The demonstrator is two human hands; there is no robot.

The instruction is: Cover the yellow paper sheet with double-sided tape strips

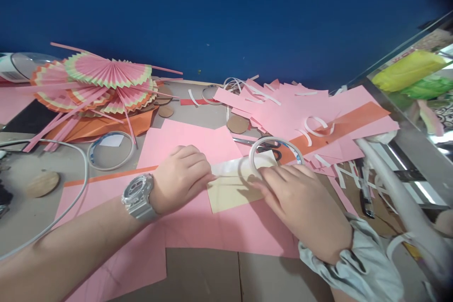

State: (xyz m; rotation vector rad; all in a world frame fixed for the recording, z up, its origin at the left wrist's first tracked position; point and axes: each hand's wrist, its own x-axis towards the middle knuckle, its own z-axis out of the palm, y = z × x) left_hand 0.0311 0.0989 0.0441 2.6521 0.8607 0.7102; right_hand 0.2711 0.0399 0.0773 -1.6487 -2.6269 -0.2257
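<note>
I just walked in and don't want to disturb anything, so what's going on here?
A person is working with clear tape. The left hand holds one end of a tape strip, and the right hand holds the tape roll. The strip runs over yellow paper lying on pink paper; whether it is stuck down, I can't tell. Folded paper fans are piled at the back left.

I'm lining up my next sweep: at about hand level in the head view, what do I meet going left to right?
Round tan disc, flat-lying tape roll, left hand, pale yellow paper, right hand, slim black tool.
</note>
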